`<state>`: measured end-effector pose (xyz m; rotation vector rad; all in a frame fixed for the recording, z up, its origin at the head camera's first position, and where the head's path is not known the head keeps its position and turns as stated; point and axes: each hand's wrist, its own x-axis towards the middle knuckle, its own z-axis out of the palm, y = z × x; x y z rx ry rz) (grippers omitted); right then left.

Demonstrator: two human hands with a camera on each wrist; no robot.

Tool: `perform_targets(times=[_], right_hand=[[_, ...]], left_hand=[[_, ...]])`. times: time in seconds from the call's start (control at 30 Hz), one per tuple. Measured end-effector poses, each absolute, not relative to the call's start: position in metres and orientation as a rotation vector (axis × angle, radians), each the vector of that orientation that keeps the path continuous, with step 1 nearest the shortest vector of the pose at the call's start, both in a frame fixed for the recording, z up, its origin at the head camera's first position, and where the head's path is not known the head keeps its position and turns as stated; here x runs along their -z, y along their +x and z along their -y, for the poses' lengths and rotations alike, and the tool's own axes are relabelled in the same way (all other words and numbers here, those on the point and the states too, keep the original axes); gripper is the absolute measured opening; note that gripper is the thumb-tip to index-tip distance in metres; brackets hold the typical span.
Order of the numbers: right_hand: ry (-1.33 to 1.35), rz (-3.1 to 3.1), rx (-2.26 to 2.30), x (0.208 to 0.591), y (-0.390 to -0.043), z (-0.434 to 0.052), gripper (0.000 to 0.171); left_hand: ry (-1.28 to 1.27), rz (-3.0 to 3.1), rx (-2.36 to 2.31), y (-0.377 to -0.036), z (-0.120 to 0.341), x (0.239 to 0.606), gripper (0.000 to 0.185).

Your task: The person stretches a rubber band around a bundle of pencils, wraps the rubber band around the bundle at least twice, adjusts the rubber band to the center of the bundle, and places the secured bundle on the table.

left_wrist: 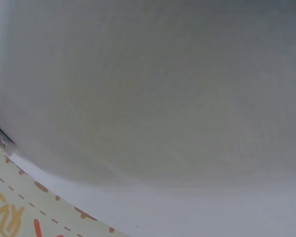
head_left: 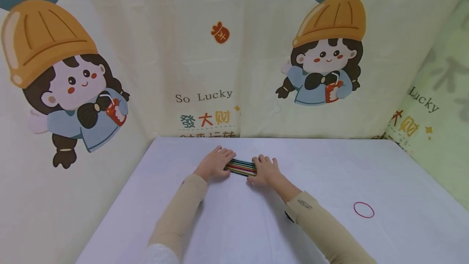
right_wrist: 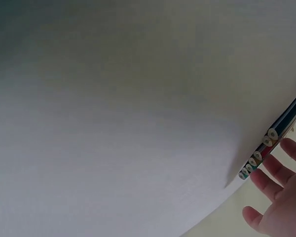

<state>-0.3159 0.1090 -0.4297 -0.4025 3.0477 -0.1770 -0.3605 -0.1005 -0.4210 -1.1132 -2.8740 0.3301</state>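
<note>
Table surface up close, with a strip of printed cloth below it

The white table (left_wrist: 153, 98) fills nearly the whole view, blurred and bare. Below its lower left edge shows cream cloth (left_wrist: 19, 207) with orange dashes and marks. A small dark and clear object (left_wrist: 1, 138) sits at the table's left edge, too cut off to identify.

White cloth-covered table (head_left: 234, 223), row of coloured pencils (head_left: 241, 167) lying flat near its far edge, red rubber band (head_left: 364, 210) well apart at right

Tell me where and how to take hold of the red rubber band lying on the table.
Pinch the thin rim of the red rubber band from above, probably on its near side. It lies flat and open on the table, apart from both hands, so fingertips must nip or hook the loop.
</note>
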Motion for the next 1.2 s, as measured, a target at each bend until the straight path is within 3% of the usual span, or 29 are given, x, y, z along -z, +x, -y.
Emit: perform_targets(times=[0.7, 1.2], right_hand=[[-0.435, -2.984, -0.045, 0.430, -0.323, -0.095, 0.067], [-0.484, -2.988, -0.124, 0.429, -0.320, -0.089, 0.054]], left_hand=[[-1.178, 2.803, -0.496, -0.359, 0.082, 0.424, 0.054], [-1.198, 2.878, -0.522, -0.355, 0.077, 0.423, 0.048]])
